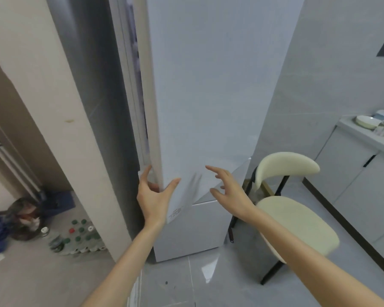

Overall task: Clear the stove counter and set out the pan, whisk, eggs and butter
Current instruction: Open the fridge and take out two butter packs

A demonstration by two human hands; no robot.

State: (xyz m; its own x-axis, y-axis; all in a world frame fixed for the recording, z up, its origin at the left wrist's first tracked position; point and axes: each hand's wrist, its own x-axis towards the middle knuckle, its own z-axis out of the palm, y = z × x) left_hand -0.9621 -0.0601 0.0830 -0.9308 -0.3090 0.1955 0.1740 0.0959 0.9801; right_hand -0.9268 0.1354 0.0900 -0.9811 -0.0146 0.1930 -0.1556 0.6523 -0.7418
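Note:
A tall white fridge (pixel 208 85) stands straight ahead, its upper door slightly ajar along the left edge. My left hand (pixel 153 196) grips that door's left edge near its bottom corner, fingers behind the edge and thumb on the front. My right hand (pixel 226 189) hovers just in front of the door's face, fingers spread, holding nothing. None of the pan, whisk, eggs or butter shows in this view.
A cream chair (pixel 295 216) with black legs stands right of the fridge. A white counter (pixel 364 134) with dishes on it runs along the far right over cabinets. A wall corner (pixel 80 129) flanks the fridge's left; several bottles (pixel 80 235) and bags lie on the floor beyond.

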